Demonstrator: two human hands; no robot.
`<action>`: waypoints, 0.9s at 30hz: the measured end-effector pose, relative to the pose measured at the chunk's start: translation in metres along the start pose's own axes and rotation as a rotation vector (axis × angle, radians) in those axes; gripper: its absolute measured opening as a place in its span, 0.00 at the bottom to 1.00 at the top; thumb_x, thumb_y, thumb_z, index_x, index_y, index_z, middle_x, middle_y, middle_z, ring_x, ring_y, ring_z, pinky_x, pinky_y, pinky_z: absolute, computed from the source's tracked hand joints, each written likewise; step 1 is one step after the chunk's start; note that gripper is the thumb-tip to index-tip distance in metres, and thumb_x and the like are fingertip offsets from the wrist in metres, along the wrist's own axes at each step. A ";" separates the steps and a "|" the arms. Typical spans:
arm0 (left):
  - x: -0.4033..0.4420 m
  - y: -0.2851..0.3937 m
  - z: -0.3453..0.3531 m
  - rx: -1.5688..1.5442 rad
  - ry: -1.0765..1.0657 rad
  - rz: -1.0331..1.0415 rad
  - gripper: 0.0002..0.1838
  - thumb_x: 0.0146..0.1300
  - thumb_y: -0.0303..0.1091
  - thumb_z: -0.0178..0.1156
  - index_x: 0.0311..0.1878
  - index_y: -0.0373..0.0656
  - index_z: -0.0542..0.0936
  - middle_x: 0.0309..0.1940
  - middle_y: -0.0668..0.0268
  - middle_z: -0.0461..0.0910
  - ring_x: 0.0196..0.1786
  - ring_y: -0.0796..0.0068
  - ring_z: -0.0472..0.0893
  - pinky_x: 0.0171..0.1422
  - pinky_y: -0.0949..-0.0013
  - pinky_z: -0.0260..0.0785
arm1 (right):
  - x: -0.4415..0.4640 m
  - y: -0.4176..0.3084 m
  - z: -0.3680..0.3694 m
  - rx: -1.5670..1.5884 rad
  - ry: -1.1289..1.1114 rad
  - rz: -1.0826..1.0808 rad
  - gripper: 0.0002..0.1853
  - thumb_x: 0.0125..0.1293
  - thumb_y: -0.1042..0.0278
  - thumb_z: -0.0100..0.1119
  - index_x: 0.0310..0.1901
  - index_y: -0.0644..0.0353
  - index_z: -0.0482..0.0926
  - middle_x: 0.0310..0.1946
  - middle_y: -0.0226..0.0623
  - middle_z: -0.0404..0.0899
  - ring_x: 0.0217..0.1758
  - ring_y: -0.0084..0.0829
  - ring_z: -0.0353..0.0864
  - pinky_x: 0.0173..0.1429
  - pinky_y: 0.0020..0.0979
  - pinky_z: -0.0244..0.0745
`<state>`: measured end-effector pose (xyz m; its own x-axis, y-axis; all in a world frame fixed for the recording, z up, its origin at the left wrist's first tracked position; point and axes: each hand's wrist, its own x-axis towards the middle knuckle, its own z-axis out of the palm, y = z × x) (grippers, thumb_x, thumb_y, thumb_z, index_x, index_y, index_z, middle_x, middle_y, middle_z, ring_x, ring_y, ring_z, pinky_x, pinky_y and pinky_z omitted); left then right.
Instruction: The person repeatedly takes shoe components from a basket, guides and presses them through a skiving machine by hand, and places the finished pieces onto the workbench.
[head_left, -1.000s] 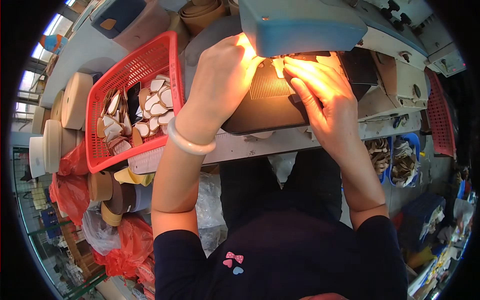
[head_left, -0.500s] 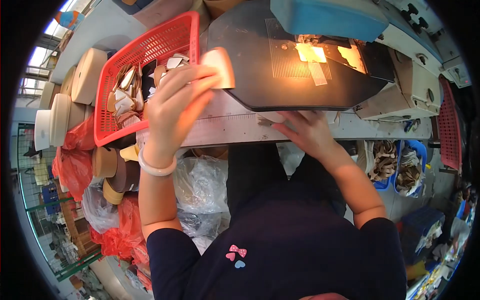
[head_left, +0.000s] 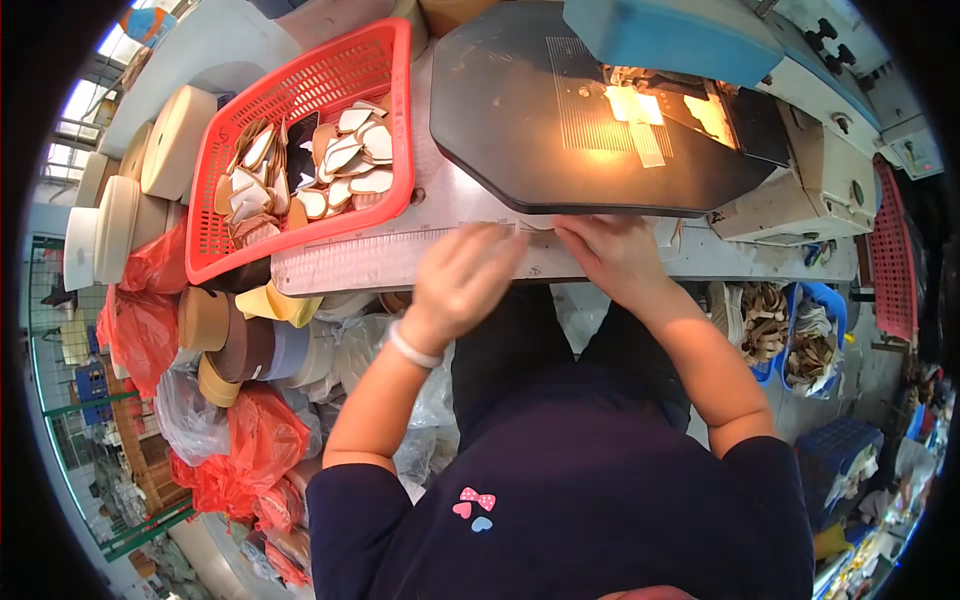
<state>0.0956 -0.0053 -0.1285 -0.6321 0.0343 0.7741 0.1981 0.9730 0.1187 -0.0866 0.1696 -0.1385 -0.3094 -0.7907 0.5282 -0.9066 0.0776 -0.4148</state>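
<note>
Workbench point(head_left: 355, 258): piece and hands

Pale flat piece point(head_left: 537, 224) lies mostly hidden below the black machine plate point(head_left: 490, 140), visible edge parallel to its rim, close to both hands. Left hand point(head_left: 462, 282): fingers extended, hold indeterminate. Right hand point(head_left: 617, 258): fingertips beneath plate, grip concealed.

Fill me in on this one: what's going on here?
A person is at a bench with a lit machine. Both hands are at the front edge of its black plate. The right hand has its fingertips by a pale piece at that edge; the left hand is close beside it, blurred. Whether either grips anything is unclear. To the left, a red basket holds many pale, brown-edged pieces.
</note>
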 end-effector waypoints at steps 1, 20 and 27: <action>-0.002 0.009 0.012 -0.047 -0.053 -0.024 0.24 0.55 0.25 0.77 0.58 0.40 0.88 0.51 0.60 0.85 0.49 0.59 0.87 0.50 0.61 0.82 | 0.002 0.002 -0.002 0.007 -0.015 0.014 0.07 0.67 0.62 0.75 0.44 0.52 0.92 0.39 0.35 0.90 0.42 0.45 0.90 0.49 0.46 0.85; -0.005 0.035 0.058 -0.062 -0.023 -0.342 0.17 0.57 0.28 0.78 0.51 0.39 0.91 0.62 0.51 0.81 0.48 0.54 0.85 0.50 0.58 0.81 | -0.016 -0.008 -0.009 0.282 0.288 0.219 0.08 0.75 0.74 0.68 0.52 0.61 0.87 0.46 0.49 0.91 0.48 0.50 0.91 0.53 0.40 0.85; -0.013 0.042 0.032 -0.318 0.040 -0.364 0.21 0.65 0.39 0.76 0.56 0.37 0.89 0.52 0.52 0.89 0.51 0.55 0.88 0.52 0.59 0.81 | 0.007 -0.052 -0.082 -0.020 0.401 -0.608 0.16 0.57 0.69 0.73 0.49 0.46 0.92 0.50 0.31 0.90 0.54 0.32 0.88 0.56 0.38 0.77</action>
<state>0.0879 0.0426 -0.1539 -0.6748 -0.3107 0.6694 0.1919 0.8020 0.5657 -0.0650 0.2102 -0.0523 0.1733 -0.4146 0.8933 -0.9555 -0.2906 0.0505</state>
